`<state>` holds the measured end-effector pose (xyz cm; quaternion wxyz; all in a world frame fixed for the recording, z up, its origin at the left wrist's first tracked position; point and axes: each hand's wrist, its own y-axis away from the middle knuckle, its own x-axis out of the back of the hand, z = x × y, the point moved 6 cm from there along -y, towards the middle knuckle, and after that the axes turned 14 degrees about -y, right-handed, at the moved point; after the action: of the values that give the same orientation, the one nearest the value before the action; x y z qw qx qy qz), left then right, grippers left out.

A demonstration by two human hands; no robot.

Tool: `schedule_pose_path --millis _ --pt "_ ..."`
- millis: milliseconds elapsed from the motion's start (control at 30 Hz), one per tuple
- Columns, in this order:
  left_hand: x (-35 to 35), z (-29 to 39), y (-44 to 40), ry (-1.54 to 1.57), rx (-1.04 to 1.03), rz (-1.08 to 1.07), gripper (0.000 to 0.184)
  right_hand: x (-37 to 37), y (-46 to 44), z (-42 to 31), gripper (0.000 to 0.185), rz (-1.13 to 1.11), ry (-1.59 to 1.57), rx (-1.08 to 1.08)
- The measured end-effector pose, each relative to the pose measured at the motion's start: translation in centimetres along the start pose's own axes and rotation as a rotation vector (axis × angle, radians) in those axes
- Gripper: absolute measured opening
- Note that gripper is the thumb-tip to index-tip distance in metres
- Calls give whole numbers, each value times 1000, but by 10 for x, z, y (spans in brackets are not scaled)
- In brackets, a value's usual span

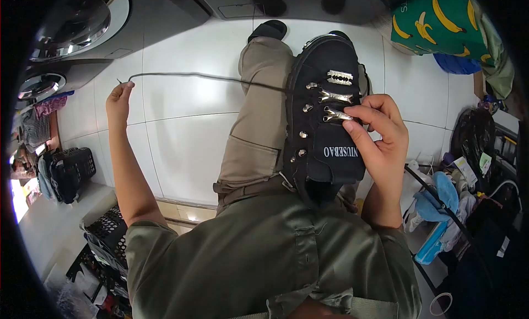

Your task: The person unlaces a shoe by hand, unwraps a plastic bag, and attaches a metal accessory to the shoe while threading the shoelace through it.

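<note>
A black shoe with "NIUSEBAO" on its tongue lies across my lap, toe pointing away from me. Silver metal eyelets run along its left side. Several silver ornaments sit down its middle, among them a razor-blade-shaped one and a forked one. My right hand pinches the right end of the lower forked metal ornament between thumb and fingertips. Far out to the left, my left hand grips a dark shoelace near its tip; the lace stretches across to the shoe's left side.
Front-loading washing machines stand at upper left. A green banana-print bag is at upper right. Black baskets stand at lower left. Clothes, a black plastic bag and a rack fill the right side. White floor tiles lie below.
</note>
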<state>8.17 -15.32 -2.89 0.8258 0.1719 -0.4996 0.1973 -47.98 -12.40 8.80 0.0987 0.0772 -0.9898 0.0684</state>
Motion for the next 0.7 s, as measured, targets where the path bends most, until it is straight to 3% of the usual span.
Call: schedule_pose_path --millis 67,100,167,233,300,367,400,433,500,567,633,700 --pt "-3 2 2 -220 -189 148 17 0 0 0 19 0 6 -4" --pt "-9 -4 5 -220 -188 147 17 0 0 0 19 4 11 -7" --pt "-20 -3 20 -422 -424 211 17 0 0 0 19 3 6 -11" --pt "-42 -25 32 -322 -385 34 20 0 0 -1 19 3 3 -14" --pt "-67 -67 42 -271 -76 -193 22 0 0 -1 19 4 -1 -20" --pt "-77 -80 59 -265 -112 -174 22 0 0 0 19 0 2 -21" --pt "-82 -88 66 -325 -9 -236 19 0 0 0 19 -4 5 -23" --pt "-84 -94 72 -325 -8 -236 19 0 0 0 19 -5 5 -23" --pt "-92 -98 83 -473 -210 -138 17 0 0 -1 19 -5 0 -21" --pt "-92 -78 97 -483 -166 -129 15 0 0 -1 19 -3 2 -27" --pt "-102 -61 104 -615 -158 -224 15 0 1 -1 19 1 5 -33" --pt "-127 -42 108 -500 -173 -464 19 1 1 -1 19 9 2 -50"
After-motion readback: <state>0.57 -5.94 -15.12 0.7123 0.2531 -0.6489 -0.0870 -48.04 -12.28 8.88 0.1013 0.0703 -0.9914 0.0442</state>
